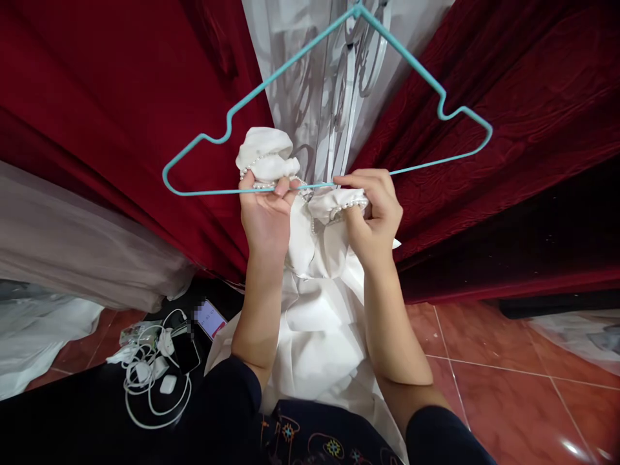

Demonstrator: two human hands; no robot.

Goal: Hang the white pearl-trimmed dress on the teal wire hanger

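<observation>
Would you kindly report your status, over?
Left hand and right hand gripping pearl-trimmed white garment. Both at blue hanger's lower bar. White cables off left, clear.

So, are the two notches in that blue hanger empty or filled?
Empty. Both notches of the blue hanger show bare; the white garment is bunched in the left hand and right hand instead.

Both hands, left [268, 210] and right [375, 213], are holding the white dress [320, 323] against the blue hanger's [208, 193] lower bar.
</observation>
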